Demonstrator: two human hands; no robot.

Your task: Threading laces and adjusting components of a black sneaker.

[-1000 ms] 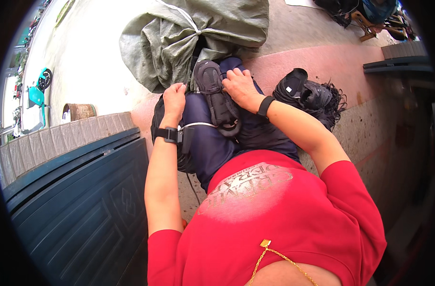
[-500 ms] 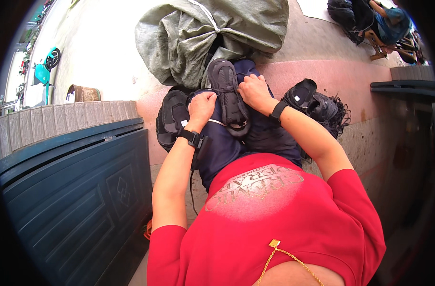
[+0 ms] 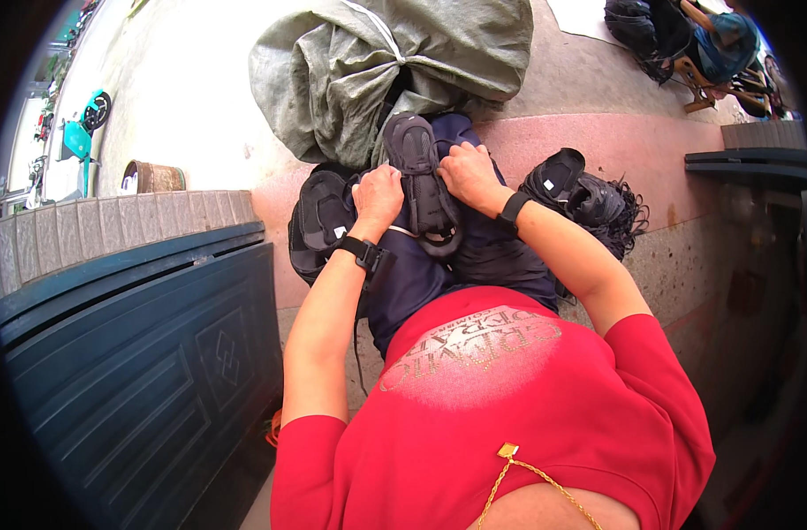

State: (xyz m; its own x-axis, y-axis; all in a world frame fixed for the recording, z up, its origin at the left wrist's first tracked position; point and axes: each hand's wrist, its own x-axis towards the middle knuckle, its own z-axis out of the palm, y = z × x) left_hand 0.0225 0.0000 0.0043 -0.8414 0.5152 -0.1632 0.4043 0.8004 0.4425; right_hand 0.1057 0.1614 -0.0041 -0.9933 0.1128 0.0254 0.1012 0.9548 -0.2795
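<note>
Both hands on a dark shoe, sole up, on my lap.

The shoe (image 3: pixel 425 181) lies across my navy-clad thighs, sole facing me. My left hand (image 3: pixel 378 196) has its grip clenched on its left edge and my right hand (image 3: pixel 468 174) pinches the right edge, which looks like steadying it from both sides. More dark shoes (image 3: pixel 319 221) sit just left; a black tangled heap (image 3: pixel 589 199) sits right. A grey-green tied sack (image 3: pixel 377 62) crowds the floor ahead, and a blue panelled door (image 3: pixel 138 371) lies at my left.
</note>
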